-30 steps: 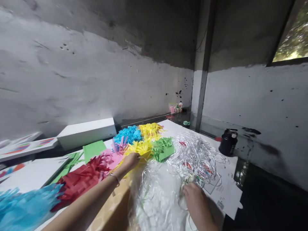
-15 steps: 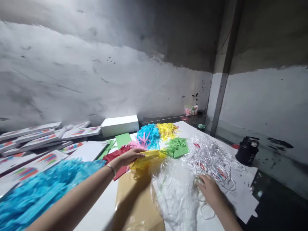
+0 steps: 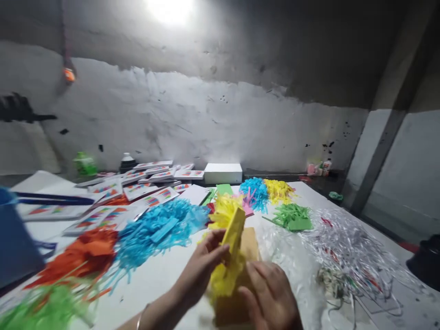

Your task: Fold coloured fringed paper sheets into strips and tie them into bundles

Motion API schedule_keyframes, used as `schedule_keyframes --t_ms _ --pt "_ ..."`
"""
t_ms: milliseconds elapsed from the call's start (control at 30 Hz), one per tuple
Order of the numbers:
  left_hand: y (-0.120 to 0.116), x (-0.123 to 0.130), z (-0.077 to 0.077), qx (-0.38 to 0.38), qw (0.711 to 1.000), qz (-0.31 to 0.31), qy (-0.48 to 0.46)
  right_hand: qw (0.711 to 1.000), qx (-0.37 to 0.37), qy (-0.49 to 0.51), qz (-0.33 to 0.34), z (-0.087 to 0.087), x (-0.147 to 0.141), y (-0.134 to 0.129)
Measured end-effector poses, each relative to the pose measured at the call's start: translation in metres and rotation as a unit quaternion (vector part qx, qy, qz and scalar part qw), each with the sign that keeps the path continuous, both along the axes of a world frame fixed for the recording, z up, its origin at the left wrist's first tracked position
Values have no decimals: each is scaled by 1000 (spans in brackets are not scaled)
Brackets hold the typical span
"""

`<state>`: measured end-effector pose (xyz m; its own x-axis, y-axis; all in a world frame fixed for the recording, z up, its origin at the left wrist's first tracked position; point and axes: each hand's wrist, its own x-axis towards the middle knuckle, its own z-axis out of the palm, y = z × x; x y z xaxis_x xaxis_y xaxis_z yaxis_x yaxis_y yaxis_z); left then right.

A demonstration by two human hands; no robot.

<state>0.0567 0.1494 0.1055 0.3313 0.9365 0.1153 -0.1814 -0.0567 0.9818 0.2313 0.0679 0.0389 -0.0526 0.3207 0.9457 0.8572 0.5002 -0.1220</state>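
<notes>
In the middle of the head view, my left hand (image 3: 206, 259) is closed around a folded bundle of yellow tissue paper (image 3: 235, 231). The bundle stands nearly upright, with loose fringed strips at its top and more yellow paper hanging below. Just right of its lower part is my right hand (image 3: 271, 293), its fingers curled close together and slightly blurred. Whatever its fingertips may grip is hidden. Beneath both hands lies a brown sheet (image 3: 250, 243), partly covered. Right of it spreads a clear plastic bag (image 3: 292, 256) with white contents.
Blue fringed paper (image 3: 165, 224), orange paper (image 3: 85, 252) and light green strips (image 3: 48, 307) lie left. Green fringe (image 3: 292, 215) and a tangle of white string (image 3: 347, 247) lie right. Behind are printed boxes (image 3: 158, 172), a white box (image 3: 223, 173) and blue and yellow fringe piles.
The view has swung left. My left hand has raised the yellow paper from lying flat to upright. My right hand has left the string's edge and come beside the paper.
</notes>
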Motion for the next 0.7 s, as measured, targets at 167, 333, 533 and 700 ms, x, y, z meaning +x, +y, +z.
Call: schedule_keyframes --t_ms 167,333,533,700 --pt "-68 -22 -51 -58 997 19 -47 989 -105 41 99 -15 -68 -3" --pt "-85 -46 -91 -102 994 19 -22 943 -253 157 149 -44 -73 -22" --pt "-88 -58 -95 -92 996 1 -3 870 -394 204 214 -23 -73 -23" --pt "-84 -64 -89 -36 998 -3 54 863 -414 155 246 -6 -61 -22"
